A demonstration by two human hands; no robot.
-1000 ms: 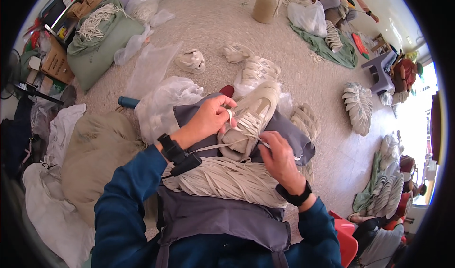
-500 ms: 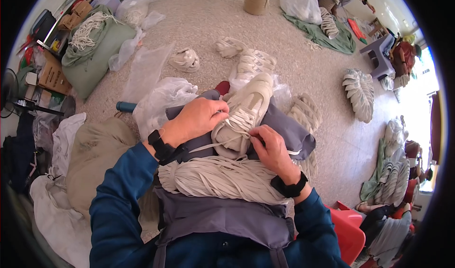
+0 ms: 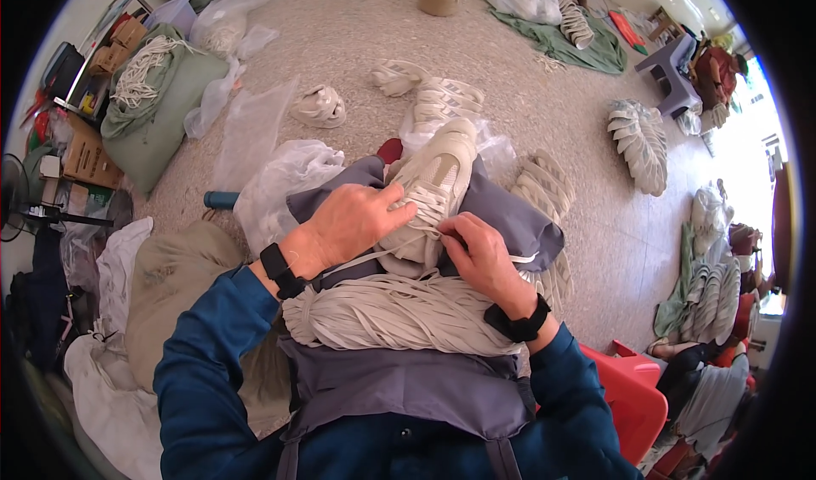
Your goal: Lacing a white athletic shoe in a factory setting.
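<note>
Gripping laces, both hands crowd the cream shoe [image 3: 435, 183].

You get one view only, from the left of two head-worn fisheye cameras, so there is no second view to share any part of the scene. It looks steeply down onto your lap, upright and unmirrored, your left on the picture's left. Your dark blue sleeves enter from the lower edge. It sits close: your left hand [image 3: 353, 223] and right hand [image 3: 482, 255] fill the centre, on a cream lace-up sneaker [image 3: 432, 189] above a bundle of flat off-white laces [image 3: 399, 312]. Farther out the lens takes in the speckled beige floor [image 3: 357, 34]; a black ring frames the picture and straight edges bend near it.
</note>
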